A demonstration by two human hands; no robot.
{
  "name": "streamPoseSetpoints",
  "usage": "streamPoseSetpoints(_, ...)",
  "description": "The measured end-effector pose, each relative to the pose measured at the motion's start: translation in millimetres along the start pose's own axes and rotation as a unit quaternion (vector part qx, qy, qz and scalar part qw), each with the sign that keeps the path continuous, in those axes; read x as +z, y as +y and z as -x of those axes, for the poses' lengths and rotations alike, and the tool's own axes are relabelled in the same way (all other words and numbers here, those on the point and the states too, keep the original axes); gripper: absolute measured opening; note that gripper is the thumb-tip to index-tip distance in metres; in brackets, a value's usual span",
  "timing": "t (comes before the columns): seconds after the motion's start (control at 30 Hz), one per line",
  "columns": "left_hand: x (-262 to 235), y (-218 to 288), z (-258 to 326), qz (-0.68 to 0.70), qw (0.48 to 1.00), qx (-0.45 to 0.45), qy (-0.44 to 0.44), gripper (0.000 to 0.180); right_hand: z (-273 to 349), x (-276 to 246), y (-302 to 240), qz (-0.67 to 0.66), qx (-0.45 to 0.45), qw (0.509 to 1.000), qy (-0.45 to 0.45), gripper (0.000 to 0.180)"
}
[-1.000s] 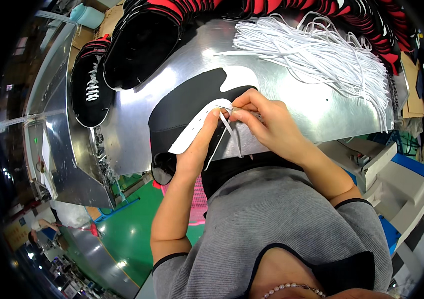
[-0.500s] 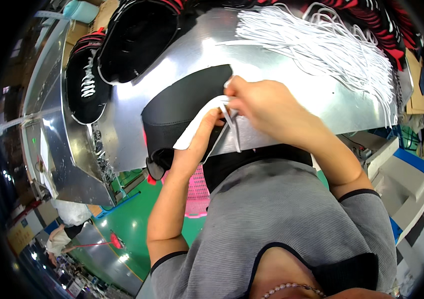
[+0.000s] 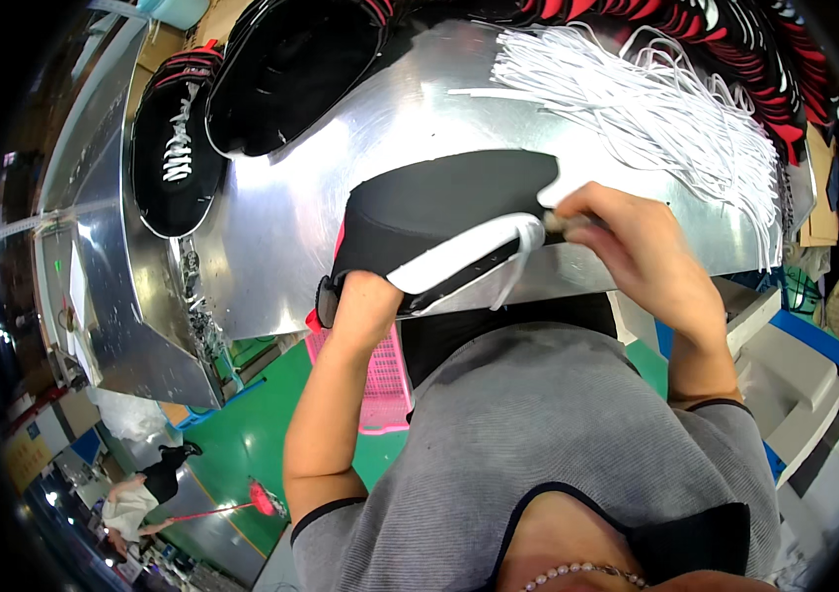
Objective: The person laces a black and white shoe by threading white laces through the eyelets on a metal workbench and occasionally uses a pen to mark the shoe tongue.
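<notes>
the black upper (image 3: 449, 192) is at the near edge of the metal tabletop (image 3: 276, 232), between the hands. the left hand (image 3: 370, 289) reaches into it, fingers hidden, so its grip cannot be told. the right hand (image 3: 642, 242) is at the far end of the white strip (image 3: 459, 255), fingers curled together but blurred; whether they pinch anything cannot be told. a white lace (image 3: 513, 278) hangs loose from the strip. a hard tug might drag it out or leave uneven ends; slack left support might let the upper twist or crease.
</notes>
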State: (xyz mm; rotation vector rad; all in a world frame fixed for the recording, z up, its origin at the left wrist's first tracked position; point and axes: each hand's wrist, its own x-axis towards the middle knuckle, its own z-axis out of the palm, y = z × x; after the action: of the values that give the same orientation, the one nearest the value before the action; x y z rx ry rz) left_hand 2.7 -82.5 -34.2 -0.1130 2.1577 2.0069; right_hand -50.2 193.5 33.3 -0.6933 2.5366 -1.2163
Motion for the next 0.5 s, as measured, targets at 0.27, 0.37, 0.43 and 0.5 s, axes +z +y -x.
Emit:
streamPoseSetpoints(0.27, 10, 14, -18, 0.168, 0.968, -0.169, 0.084, 0.033, 14, 2, 2, 0.04, 0.045, 0.998, -0.033, 0.021)
streamPoseSetpoints(0.37, -7, 13, -24, 0.101, 0.98, -0.165, 0.036, 0.038, 24, -9, 17, 0.11, 0.034, 0.993, -0.025, 0.024)
streamPoseSetpoints(0.43, -24, 24, -36, 0.205, 0.936, -0.27, 0.094, 0.041, 26, -8, 27, 0.11, 0.027, 0.993, 0.031, 0.022)
streamPoseSetpoints(0.5, -19, 24, -36, 0.18, 0.944, -0.275, 0.023, 0.038, 2, 10, 24, -0.084, 0.031, 0.993, 0.078, 0.02)
